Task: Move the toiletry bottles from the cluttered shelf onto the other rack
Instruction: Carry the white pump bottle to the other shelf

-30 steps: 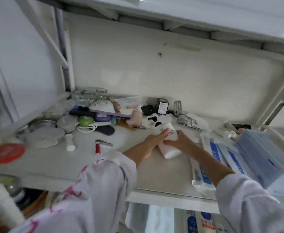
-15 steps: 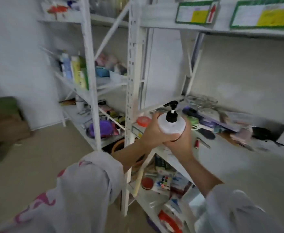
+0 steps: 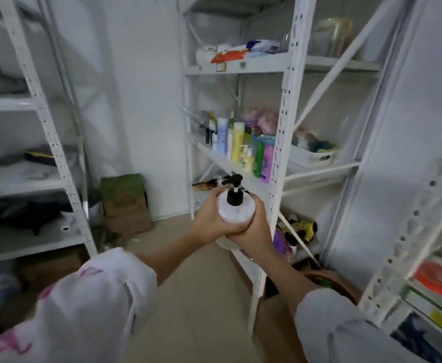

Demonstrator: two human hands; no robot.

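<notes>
Between left hand (image 3: 206, 223) and right hand (image 3: 252, 229) — pump bottle (image 3: 237, 209), upright.

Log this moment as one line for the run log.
phase: carrying | held: white pump bottle, upright | left hand and right hand: both grip it | ahead: shelf of toiletry bottles

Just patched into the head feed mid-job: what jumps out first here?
Dead centre, both hands, left hand and right hand, grip an upright white pump bottle with a black pump. Beyond it, a row of coloured toiletry bottles stands on the white rack's middle shelf.
</notes>
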